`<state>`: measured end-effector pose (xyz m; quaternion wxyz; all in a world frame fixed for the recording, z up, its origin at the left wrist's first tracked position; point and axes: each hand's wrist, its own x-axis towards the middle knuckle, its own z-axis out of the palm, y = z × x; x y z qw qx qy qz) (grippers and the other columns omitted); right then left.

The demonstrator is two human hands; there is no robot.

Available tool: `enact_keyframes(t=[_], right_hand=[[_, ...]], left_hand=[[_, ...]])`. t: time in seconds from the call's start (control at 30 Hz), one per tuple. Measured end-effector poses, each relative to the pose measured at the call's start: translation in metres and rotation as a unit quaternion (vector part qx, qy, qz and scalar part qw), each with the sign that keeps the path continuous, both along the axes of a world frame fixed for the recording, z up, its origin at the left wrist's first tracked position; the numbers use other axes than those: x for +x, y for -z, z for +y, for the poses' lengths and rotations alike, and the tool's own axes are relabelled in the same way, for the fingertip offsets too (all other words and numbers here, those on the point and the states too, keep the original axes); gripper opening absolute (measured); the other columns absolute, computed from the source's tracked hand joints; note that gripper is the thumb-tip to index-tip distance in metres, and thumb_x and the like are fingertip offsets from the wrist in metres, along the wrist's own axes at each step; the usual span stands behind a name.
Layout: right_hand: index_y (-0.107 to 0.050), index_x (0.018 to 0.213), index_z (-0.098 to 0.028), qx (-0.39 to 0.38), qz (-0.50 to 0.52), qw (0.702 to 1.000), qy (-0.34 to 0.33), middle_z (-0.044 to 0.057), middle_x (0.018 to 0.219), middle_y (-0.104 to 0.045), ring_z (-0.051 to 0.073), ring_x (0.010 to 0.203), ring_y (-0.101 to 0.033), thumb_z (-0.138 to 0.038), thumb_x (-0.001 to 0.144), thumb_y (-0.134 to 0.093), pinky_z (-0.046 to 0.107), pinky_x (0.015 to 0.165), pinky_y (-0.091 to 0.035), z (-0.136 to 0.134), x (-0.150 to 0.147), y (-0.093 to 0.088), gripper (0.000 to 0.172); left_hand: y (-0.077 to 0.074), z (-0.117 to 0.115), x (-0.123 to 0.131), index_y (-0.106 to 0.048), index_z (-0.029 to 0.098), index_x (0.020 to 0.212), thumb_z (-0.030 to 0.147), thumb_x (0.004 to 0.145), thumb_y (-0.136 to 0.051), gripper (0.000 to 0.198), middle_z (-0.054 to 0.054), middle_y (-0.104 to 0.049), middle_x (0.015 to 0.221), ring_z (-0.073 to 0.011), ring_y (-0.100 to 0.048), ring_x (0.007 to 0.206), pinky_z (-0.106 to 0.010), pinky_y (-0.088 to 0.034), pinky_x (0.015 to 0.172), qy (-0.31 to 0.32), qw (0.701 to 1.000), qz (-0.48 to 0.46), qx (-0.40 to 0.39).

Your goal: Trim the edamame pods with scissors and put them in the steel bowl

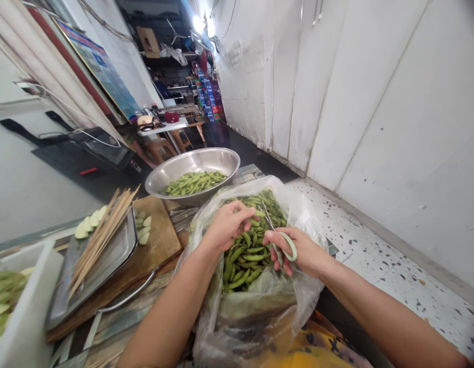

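My left hand [233, 220] pinches a green soybean pod [259, 212] over an open clear plastic bag [256, 306]. Inside the bag lies a heap of green soybean pods [242, 266]. My right hand [294, 245] grips a pair of scissors [286, 247] with pale green handles, fingers through the loops. The scissors' blades are apart and point up and away, close beside the pod in my left hand. Just beyond the bag stands a wide steel bowl [156, 180] with more pods [194, 182] in its bottom.
To the left, a metal tray [118, 250] holds wooden skewers [102, 235] and pale green slices [90, 222], resting on a wooden cutting board [164, 225]. A white bin [38, 276] with sliced vegetables sits at far left. A white wall [355, 102] runs along the right.
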<state>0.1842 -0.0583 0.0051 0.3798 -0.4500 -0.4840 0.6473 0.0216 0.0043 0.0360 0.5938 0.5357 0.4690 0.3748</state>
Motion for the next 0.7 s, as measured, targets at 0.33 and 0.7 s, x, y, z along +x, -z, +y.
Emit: enact_keyframes(t=[0.33,0.7], right_hand=[[-0.058,0.079,-0.013,-0.002,-0.006,1.0,0.002,-0.003,0.052,-0.053,0.009,0.038,-0.051,-0.064,0.071,-0.064,0.016,0.028,-0.033,0.0,0.001,-0.003,0.052],[-0.065,0.091,-0.016,0.228,-0.509,0.828,-0.059,0.01,0.077,-0.068,0.026,0.076,-0.065,-0.049,0.069,-0.074,0.027,0.058,-0.043,0.033,-0.005,-0.024,0.041]], left_hand=[[-0.001,-0.001,-0.002,-0.041,0.017,0.06,0.032,0.073,-0.066,0.031,0.002,-0.053,0.045,-0.0015,-0.029,0.032,-0.015,-0.01,0.033,0.014,1.0,-0.007,0.007],[-0.016,0.009,-0.018,-0.046,0.015,0.061,0.021,0.059,-0.057,0.013,-0.002,-0.06,0.061,-0.0044,-0.042,0.037,-0.016,-0.015,0.031,-0.149,0.973,-0.173,0.038]])
